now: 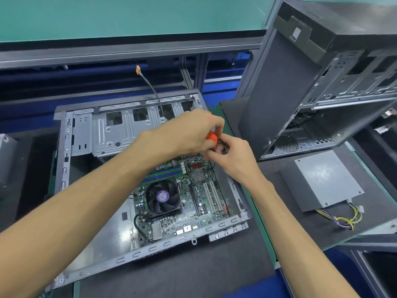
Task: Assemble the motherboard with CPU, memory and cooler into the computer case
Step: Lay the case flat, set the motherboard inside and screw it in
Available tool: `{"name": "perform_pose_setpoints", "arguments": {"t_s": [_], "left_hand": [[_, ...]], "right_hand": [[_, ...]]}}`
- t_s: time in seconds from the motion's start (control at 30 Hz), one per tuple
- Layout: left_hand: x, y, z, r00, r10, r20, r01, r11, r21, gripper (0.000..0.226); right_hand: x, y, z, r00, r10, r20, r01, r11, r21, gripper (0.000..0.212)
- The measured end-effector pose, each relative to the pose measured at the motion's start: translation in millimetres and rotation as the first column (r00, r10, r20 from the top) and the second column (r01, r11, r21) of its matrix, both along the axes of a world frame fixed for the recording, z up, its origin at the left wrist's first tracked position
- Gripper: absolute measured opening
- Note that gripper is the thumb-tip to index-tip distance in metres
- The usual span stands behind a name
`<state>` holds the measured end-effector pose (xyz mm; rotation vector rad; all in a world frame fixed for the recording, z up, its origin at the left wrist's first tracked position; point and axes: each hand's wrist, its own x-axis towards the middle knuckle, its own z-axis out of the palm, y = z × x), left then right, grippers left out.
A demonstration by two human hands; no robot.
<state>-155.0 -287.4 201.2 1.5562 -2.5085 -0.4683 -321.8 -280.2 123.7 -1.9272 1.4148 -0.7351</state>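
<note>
An open grey computer case [86,134] lies flat on a dark mat. Inside it sits the green motherboard [189,214] with a black fan cooler [163,197] and memory sticks [163,174] in their slots. My left hand [191,132] grips the orange handle of a screwdriver [211,137] above the board's far right corner. My right hand [234,155] is beside it, its fingers pinching at the screwdriver's shaft just below the handle. The tool's tip is hidden behind my fingers.
A black cable with an orange connector [137,69] sticks up from the case's far side. A second open case [322,93] stands upright at the right. A grey power supply [322,181] with coloured wires lies on the mat in front of it.
</note>
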Motion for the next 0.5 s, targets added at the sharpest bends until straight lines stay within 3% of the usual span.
{"name": "perform_pose_setpoints", "arguments": {"t_s": [0.07, 0.17, 0.23, 0.33, 0.4, 0.5], "left_hand": [[0.5, 0.6, 1.4, 0.999, -0.045, 0.003, 0.045, 0.999, 0.024, 0.023], [-0.4, 4.5, -3.8, 0.993, 0.118, 0.016, -0.117, 0.991, -0.072, 0.038], [-1.6, 3.6, -7.0, 0.989, 0.15, -0.005, -0.15, 0.985, -0.088, 0.032], [0.3, -0.9, -1.9, 1.0, 0.013, -0.001, -0.013, 1.0, -0.011, 0.014], [2.7, -2.0, 1.3, 0.999, -0.034, 0.0, 0.034, 0.999, 0.032, 0.022], [3.9, 0.5, -1.5, 0.995, 0.095, -0.006, -0.095, 0.995, -0.03, 0.034]], "right_hand": [[0.0, 0.0, 1.5, 1.0, -0.012, 0.002, 0.012, 1.0, 0.004, 0.028], [-0.5, 1.0, 1.3, 1.0, 0.006, -0.006, -0.005, 1.0, 0.006, 0.022], [0.6, 0.8, 1.2, 1.0, 0.005, -0.009, -0.005, 1.0, 0.014, 0.02], [2.0, 0.2, 2.4, 1.0, -0.008, -0.007, 0.008, 1.0, 0.004, 0.03], [0.5, -0.4, 1.7, 1.0, -0.018, -0.002, 0.018, 1.0, 0.018, 0.03], [0.3, -0.8, 0.7, 1.0, -0.007, -0.008, 0.008, 1.0, 0.02, 0.028]]}}
